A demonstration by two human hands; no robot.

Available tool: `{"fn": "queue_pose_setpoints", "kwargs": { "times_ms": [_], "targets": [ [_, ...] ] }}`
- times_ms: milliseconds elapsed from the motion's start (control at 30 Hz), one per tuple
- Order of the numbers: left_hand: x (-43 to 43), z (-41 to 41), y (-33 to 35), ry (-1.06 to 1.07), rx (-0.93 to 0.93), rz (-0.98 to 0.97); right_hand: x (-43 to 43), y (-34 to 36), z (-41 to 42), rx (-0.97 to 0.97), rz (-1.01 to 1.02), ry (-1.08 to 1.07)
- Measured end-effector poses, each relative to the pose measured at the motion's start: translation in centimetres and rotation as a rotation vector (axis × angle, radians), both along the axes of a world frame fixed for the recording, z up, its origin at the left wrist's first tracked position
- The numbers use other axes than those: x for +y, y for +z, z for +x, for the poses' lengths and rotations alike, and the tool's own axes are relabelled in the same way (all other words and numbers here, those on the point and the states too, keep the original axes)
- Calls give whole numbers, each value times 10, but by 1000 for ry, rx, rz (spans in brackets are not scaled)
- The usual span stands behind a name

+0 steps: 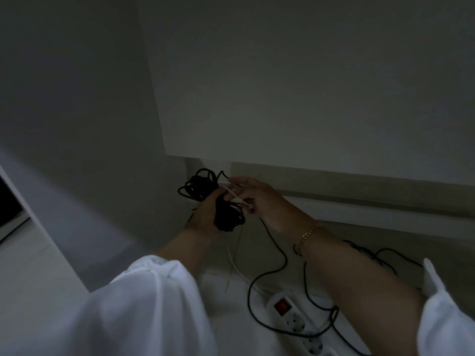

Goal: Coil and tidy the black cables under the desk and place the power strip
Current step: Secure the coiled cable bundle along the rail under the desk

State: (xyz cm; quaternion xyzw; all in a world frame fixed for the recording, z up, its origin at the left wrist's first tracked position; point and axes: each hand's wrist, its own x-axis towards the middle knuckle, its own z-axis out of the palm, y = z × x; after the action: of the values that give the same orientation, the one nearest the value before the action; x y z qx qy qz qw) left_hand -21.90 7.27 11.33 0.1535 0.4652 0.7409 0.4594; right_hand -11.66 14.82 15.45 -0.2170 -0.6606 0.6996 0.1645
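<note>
Head view, dim, looking into the corner under the desk. A pale back panel (308, 86) and a side panel (77, 98) meet there, and the back panel's lower edge stops short of the floor (38, 265). In the gap below it a low rail (385, 211) runs along the wall. The open room is the floor patch between the two arms.

The left hand (205, 214) reaches forward into the corner, palm turned inward, with its fingers curled round a bundle of black cable (200, 186). The bundle's loops stick out above and below the grip. The right hand (257, 199) is just beside it, wrist bent and fingers pointing left. The fingertips pinch a white tie (236, 195) against the bundle (tie or thin cord, too dim to tell). A bracelet (309, 233) sits on that wrist, and both arms wear white sleeves (144, 304).

A loose black cable (270, 272) trails from the bundle down across the floor. It loops over the power strip (290, 314), which lies flat near the person's right forearm with its red switch up. A white cord (239, 271) runs from the power strip towards the hands.
</note>
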Motion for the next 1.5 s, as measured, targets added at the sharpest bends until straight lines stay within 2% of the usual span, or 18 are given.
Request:
{"fn": "queue_pose_setpoints", "kwargs": {
  "times_ms": [167, 300, 467, 600, 700, 767, 933, 1000, 1100, 1200, 1333, 1433, 1500],
  "targets": [
    [-5, -18, -4, 49, 40, -12, 5, -6, 5, 17, -135, 69],
    [-12, -22, -4, 14, 20, 16, 10, -14, 5, -11, -166, 92],
    [-14, -27, -7, 128, 34, -62, 10, -20, 5, -85, -115, 178],
    [-9, -31, -13, 176, 13, -114, 1, -21, 1, -215, 140, 212],
    [-5, -28, -14, 201, 24, -138, -1, -22, -1, -254, 187, 233],
    [-2, -25, -14, 224, 20, -129, -2, -22, 1, -251, 160, 303],
    [4, -22, -27, 169, 80, -154, -8, -13, -2, -87, -109, 332],
    [5, -17, -24, 179, 33, -169, -10, -10, -5, -148, -13, 313],
    [10, -17, -22, 224, -50, -182, -12, -11, -6, -353, 297, 287],
    [9, -19, -20, 257, -125, -177, -8, -20, -3, -488, 430, 336],
    [10, -20, -20, 293, -175, -139, -11, -30, -3, -484, 503, 329],
    [13, -20, -23, 332, -206, -110, -14, -32, -1, -492, 704, 260],
    [15, -15, -19, 333, -225, -73, -14, -37, -2, -477, 724, 205]
  ]
}}
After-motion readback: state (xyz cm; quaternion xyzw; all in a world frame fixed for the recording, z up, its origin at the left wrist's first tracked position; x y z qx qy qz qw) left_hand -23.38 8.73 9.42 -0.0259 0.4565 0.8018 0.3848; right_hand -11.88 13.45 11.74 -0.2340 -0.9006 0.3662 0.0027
